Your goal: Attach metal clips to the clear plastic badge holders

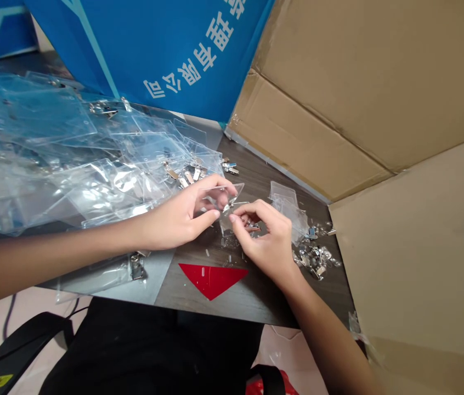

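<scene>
# The left hand and the right hand are holding a clear plastic sleeve together

The clear plastic sleeve is tilting up between the two hands, just above a dark wood-look table. Its long side seems to run from one hand toward the other, but the fingers are hiding part of it. The left hand is partly open, and its fingers are curling over the top edge. The right hand is mostly closed, and its bent fingers are pinching near the lower edge. A small silver metal clip is sitting at the sleeve, between both sets of fingertips. Nobody can tell which hand is gripping it.

A big heap of clear plastic sleeves is lying beyond the left hand. A pile of shiny silver clips is lying just beside the right hand. A flat red plastic triangle is lying below the hands. A brown cardboard flap and a blue board with white writing are standing behind them.
</scene>
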`<state>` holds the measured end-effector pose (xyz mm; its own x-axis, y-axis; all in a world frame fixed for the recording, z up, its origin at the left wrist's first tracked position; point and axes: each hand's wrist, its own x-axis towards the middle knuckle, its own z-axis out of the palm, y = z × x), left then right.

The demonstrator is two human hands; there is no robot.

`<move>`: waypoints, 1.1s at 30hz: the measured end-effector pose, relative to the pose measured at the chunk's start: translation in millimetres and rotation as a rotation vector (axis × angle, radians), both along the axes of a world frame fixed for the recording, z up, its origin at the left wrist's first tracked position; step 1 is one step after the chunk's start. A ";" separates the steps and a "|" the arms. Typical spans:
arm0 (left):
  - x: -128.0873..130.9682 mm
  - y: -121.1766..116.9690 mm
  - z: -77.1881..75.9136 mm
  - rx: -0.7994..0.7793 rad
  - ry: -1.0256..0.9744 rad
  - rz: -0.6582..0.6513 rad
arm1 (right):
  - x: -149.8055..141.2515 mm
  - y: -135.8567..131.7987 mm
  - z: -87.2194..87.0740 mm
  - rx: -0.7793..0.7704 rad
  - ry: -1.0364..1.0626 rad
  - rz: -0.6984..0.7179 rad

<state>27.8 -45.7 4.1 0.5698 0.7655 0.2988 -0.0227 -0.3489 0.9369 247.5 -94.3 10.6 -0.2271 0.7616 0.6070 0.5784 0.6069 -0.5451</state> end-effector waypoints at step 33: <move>-0.1 -0.3 8.1 0.316 0.031 0.136 | 4.8 7.5 -5.1 -0.533 0.657 -0.003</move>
